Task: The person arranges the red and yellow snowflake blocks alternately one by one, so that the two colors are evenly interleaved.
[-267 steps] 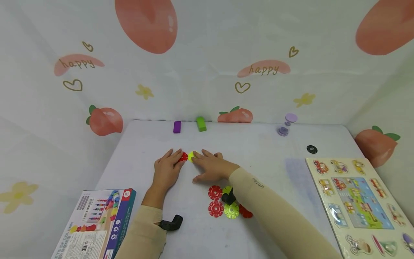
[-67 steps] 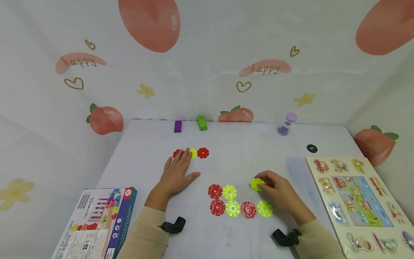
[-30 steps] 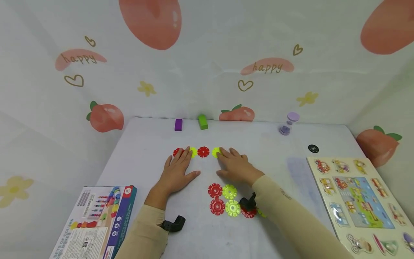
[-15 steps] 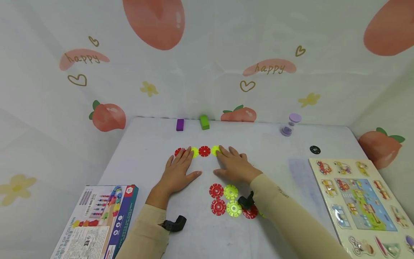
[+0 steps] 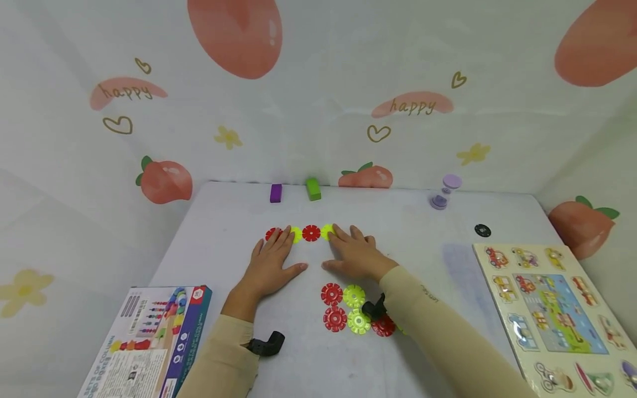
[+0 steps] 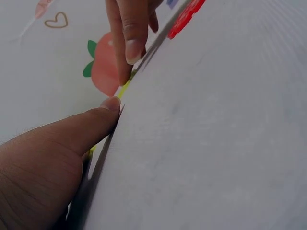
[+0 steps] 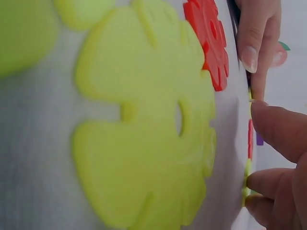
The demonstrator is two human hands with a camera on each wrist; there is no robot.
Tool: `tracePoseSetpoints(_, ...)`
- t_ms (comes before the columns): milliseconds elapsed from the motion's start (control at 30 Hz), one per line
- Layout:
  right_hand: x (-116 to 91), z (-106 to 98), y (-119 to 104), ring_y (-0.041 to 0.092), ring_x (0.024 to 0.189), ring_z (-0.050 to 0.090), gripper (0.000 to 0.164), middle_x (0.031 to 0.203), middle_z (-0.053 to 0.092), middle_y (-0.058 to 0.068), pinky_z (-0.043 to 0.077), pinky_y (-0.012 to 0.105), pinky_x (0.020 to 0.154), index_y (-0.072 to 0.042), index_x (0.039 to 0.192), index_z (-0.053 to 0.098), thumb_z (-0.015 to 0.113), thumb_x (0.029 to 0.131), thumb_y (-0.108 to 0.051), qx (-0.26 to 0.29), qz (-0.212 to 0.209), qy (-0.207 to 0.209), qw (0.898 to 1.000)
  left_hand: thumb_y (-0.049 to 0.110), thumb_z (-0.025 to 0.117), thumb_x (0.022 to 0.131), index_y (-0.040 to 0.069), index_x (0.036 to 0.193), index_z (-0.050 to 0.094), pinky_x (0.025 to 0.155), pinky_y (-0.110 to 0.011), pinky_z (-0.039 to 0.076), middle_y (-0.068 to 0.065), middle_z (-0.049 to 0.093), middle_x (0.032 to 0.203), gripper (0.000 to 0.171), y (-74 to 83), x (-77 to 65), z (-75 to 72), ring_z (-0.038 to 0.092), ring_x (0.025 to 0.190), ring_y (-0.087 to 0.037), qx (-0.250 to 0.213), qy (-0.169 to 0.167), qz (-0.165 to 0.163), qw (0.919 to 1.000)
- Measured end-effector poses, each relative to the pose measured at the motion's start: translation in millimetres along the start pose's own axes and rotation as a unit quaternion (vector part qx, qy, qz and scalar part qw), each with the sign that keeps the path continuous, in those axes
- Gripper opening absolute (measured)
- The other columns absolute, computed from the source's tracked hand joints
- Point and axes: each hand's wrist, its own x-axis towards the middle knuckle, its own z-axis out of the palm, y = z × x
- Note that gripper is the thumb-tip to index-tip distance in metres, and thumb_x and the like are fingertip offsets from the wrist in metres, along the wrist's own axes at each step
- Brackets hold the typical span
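Four-less wording aside, a row of notched plastic discs lies toward the back of the table: a red disc (image 5: 270, 234), a yellow disc (image 5: 297, 235), another red disc (image 5: 311, 233) and a second yellow disc (image 5: 325, 231) at the right end. My left hand (image 5: 271, 268) lies flat, its straight fingers resting over the two leftmost and partly covering them. The fingertips of my right hand (image 5: 355, 255) touch the right-end yellow disc, which sits edge to edge with the red one. In the right wrist view, a loose yellow disc (image 7: 148, 86) looms close below that wrist.
Several loose discs lie nearer me, including a red disc (image 5: 332, 294); my right sleeve hides some. A boxed toy (image 5: 144, 342) stands left, a puzzle board (image 5: 562, 315) right. Behind are a purple block (image 5: 276, 193), green block (image 5: 313, 189), hourglass (image 5: 443, 193) and black disc (image 5: 483, 230).
My right hand has brought a yellow disc from the right to the row's end, then slid it left against the red disc. The left hand has stayed over the left discs.
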Motion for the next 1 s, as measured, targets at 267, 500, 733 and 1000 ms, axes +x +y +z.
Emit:
tracePoseSetpoints(267,0.1,1.7,-5.7,0.039,0.141,0.008,0.084,0.159,0.012,-0.004,0.022,0.058,0.103,-0.025,0.152,0.029,0.055,0.084,-0.066,0.002,-0.004,0.008,1.0,0.074,0.047,0.083,0.02,0.154,0.019,0.11,-0.058,-0.001,0.004,0.008,0.159,0.093,-5.2,-0.9,-0.7,0.003,0.144,-0.022,-0.005,-0.002,-0.007,1.0)
tracePoseSetpoints(500,1.3,2.6,-5.5,0.038,0.141,0.007,0.085,0.159,0.01,-0.005,0.022,0.057,0.103,-0.026,0.152,0.028,0.054,0.084,-0.068,0.004,-0.002,0.009,1.0,0.074,0.046,0.082,0.018,0.154,0.019,0.11,-0.058,0.0,0.003,0.01,0.159,0.095,-7.5,-0.1,-0.8,0.004,0.144,-0.024,-0.005,0.003,-0.014,0.9999)
tracePoseSetpoints(733,0.3,-0.6,-2.9,0.037,0.142,0.008,0.085,0.16,0.007,-0.005,0.02,0.06,0.104,-0.028,0.153,0.024,0.052,0.084,-0.069,0.033,-0.001,0.01,0.999,0.074,0.047,0.082,0.017,0.154,0.02,0.109,-0.059,0.0,0.002,0.01,0.159,0.095,-6.0,0.9,1.3,0.004,0.144,-0.024,0.0,0.01,-0.011,0.9999)
tracePoseSetpoints(1000,-36.0,-28.6,13.8,0.021,0.141,0.021,0.08,0.156,0.022,-0.003,0.022,0.059,0.106,-0.03,0.153,0.024,0.047,0.086,-0.069,0.19,-0.029,0.078,0.978,0.075,0.045,0.081,0.018,0.154,0.019,0.11,-0.058,-0.001,0.003,0.009,0.159,0.096,-4.0,0.2,-0.3,0.003,0.144,-0.023,0.003,0.005,-0.015,0.9999)
